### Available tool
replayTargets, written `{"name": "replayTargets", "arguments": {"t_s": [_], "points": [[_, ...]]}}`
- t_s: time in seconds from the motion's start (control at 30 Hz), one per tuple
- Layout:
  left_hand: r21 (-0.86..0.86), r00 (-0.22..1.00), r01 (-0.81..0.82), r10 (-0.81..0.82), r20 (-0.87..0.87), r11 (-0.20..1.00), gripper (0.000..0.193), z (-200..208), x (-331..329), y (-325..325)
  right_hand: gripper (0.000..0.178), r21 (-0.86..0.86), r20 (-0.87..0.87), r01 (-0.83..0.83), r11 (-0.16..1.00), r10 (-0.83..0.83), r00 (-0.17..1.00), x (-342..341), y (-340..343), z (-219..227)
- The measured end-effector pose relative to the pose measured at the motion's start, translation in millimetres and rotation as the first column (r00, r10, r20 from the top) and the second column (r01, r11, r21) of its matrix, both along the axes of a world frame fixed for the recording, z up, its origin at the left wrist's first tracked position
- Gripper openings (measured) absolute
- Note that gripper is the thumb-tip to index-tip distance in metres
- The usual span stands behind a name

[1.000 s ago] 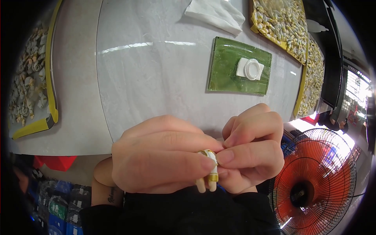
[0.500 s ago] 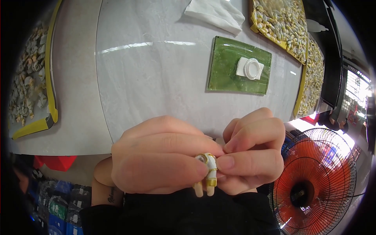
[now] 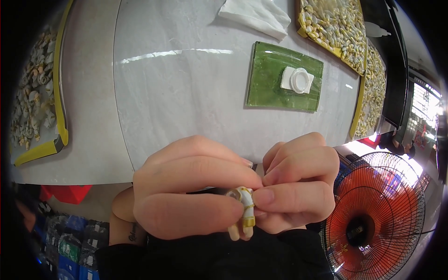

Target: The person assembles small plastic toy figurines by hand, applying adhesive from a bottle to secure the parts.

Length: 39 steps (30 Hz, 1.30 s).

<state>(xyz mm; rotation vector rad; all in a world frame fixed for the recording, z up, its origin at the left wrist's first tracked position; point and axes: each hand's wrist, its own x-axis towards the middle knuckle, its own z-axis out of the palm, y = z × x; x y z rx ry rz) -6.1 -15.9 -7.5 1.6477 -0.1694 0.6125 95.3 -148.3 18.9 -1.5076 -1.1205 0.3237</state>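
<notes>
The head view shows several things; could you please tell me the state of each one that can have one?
Piece: held off the table
Left hand: closed on the piece
Right hand: fingers curled, thumb against the piece
Plate: flat on the table
Block: lying on the plate
Disc: resting on the block
Cloth: creased
Left tray: holding parts
Right trays: full of parts
Fan: cannot tell if spinning

Your small figure part (image 3: 248, 210) is white with gold bands and beige ends, the far-right slab (image 3: 265, 86) green, the table (image 3: 186, 93) streaked grey, the left tray (image 3: 59, 98) yellow-edged, and the near-right fan (image 3: 387, 205) orange and black.
</notes>
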Motion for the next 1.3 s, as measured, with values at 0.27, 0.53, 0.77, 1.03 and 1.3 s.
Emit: {"name": "replayTargets", "arguments": {"t_s": [0.27, 0.53, 0.77, 1.03, 1.3], "points": [[0.017, 0.999, -0.028, 0.029, -0.016, 0.999, 0.035, -4.8, -8.7, 2.1, 0.029, 0.176, 0.183, 0.133, 0.975, -0.165, 0.969, -16.7, 8.1, -11.8], [0.006, 1.000, -0.004, 0.004, -0.013, 1.000, 0.034, -2.6, -6.6, -0.1, 0.031, 0.163, 0.243, 0.106, 0.981, -0.144, 0.959, -12.4, 3.8, -4.7], [0.039, 1.000, -0.001, 0.002, -0.014, 0.999, 0.036, -4.3, -6.4, 4.6, 0.031, 0.177, 0.242, 0.097, 0.980, -0.139, 0.960, -12.5, 5.5, -8.2], [-0.116, 0.999, -0.044, 0.044, -0.003, 0.992, 0.033, -0.4, -11.6, 7.2, 0.032, 0.056, 0.233, 0.047, 0.997, -0.059, 0.971, -1.2, 8.2, -2.7], [0.864, 0.487, -0.463, 0.872, 0.060, 0.199, 0.025, 38.5, -100.3, 134.8, 0.023, 0.016, 0.296, 0.418, 0.908, -0.404, 0.866, 51.7, -32.1, 1.9]]}}
